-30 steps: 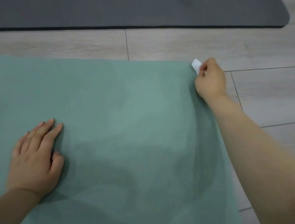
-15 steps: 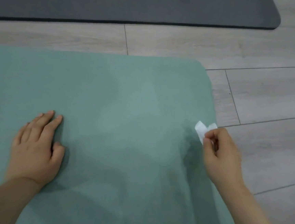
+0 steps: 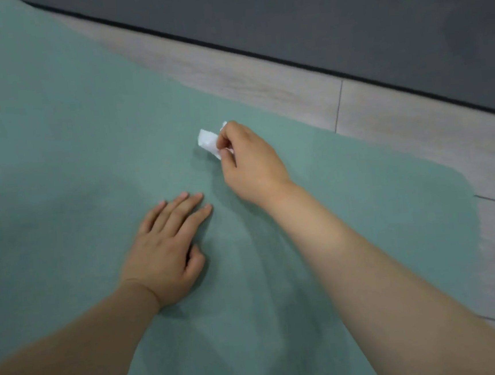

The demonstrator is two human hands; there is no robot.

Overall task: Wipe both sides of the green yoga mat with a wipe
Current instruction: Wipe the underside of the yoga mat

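Head view: right hand point(image 3: 250, 163) pinches wipe point(image 3: 208, 140) on green yoga mat point(image 3: 70, 128)

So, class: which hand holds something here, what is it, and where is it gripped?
The right hand pinches the white wipe by its right end. The left hand holds nothing, lying flat on the green mat.

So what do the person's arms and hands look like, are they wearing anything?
Both arms are bare all the way to the bottom of the picture: no sleeves show. The left hand and right hand wear no gloves, and no rings, watch or bracelets can be seen on them. The fingernails look short and unpainted.
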